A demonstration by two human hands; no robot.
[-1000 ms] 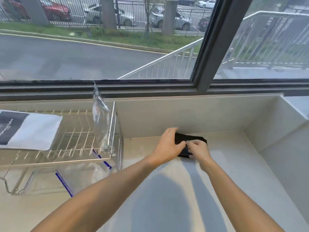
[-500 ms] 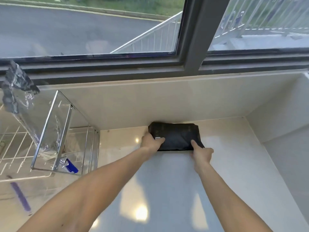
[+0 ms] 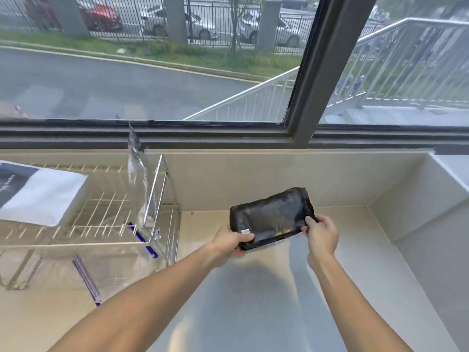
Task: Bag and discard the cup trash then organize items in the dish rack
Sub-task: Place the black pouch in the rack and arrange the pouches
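Observation:
A flat black pouch (image 3: pixel 272 219) hangs tilted above the pale counter (image 3: pixel 253 301), lifted off it. My left hand (image 3: pixel 232 241) grips its lower left corner, thumb on top by a small white label. My right hand (image 3: pixel 321 236) pinches its right end. To the left stands a wire dish rack (image 3: pixel 101 212). A clear zip bag with blue strips (image 3: pixel 138 196) is draped over the rack's right side and hangs down in front of it. A white and dark packet (image 3: pixel 43 194) lies on the rack's upper tier.
The counter ends at a low tiled wall under a wide window (image 3: pixel 228 138). A raised ledge (image 3: pixel 431 199) closes off the right side. The rack fills the left part of the counter.
The black pouch lay on the counter against the back wall under both hands; now both hands hold it up off the counter, tilted with its right end higher.

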